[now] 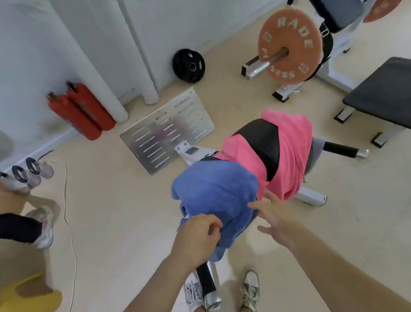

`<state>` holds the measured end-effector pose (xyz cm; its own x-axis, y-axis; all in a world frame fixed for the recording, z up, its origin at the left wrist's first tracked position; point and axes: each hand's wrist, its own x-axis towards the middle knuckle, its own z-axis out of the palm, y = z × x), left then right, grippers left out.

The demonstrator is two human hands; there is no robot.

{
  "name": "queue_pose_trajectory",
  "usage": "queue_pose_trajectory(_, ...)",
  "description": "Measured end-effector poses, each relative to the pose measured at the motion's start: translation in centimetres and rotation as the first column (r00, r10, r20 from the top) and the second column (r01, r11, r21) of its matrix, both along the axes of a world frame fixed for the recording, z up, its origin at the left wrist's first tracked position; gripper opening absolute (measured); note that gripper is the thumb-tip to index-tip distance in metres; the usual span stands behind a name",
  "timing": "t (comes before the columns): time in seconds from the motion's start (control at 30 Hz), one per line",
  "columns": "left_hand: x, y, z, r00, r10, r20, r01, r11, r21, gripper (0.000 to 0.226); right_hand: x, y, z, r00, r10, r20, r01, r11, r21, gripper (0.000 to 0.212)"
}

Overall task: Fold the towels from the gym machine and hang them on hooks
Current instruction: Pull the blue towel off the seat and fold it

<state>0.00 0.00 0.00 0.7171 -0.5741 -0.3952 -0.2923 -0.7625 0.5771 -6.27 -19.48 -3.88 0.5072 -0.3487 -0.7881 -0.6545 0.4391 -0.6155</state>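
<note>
1. The black pad of the gym machine is used as the landmark. Only a strip of it is seen, the rest being covered by towels.
2. A blue towel is heaped over the near end of the pad. What lies under the heap is hidden.
3. A pink towel is draped across the far end and the right side of the pad, with the bare black strip left between its folds.
4. A grey cloth is glimpsed at the right of the pad, just behind the pink towel. So little of it shows that its kind cannot be told.
5. The near edge of the blue towel, below the pad, is gripped by the left hand, with the fingers curled round the bunched cloth.
6. The right hand is held with fingers spread, just right of the blue towel and under the hanging corner of the pink towel. Whether the fingertips touch either towel cannot be made out.
7. A slotted metal plate is seen on the floor beyond the pad, to its left.
8. An orange weight plate is mounted on a bar well beyond the pad; its lettering is partly blurred.
9. Far left of the pad, another person's leg is cut off by the frame edge.
</note>
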Motion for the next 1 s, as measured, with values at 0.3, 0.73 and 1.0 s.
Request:
queue_pose_trajectory(0.3, -1.9, -3.0, -6.5, 0.995, -0.013, -0.103, 0.009, 0.999, -0.035, 0.017, 1.8, 4.1, -3.1, 0.997, -0.066, -0.044, 0.066, 0.998, 0.005, 0.013)
queue_pose_trajectory(0.73, 6.2, -4.3, 4.3, 0.652, 0.401, -0.644, -0.710, 0.622, -0.331, 0.013, 4.6, 3.1, 6.0, 0.829, -0.293, 0.476, 0.044, 0.883, 0.468, 0.068)
queue_pose_trajectory(1.0, 9.6, -3.4, 11.3, 0.894, 0.085, -0.440, -0.268, 0.887, -0.375, 0.054, 9.9, 4.3, 10.5, 0.832, 0.098, 0.547, -0.015, 0.988, -0.154, 0.014)
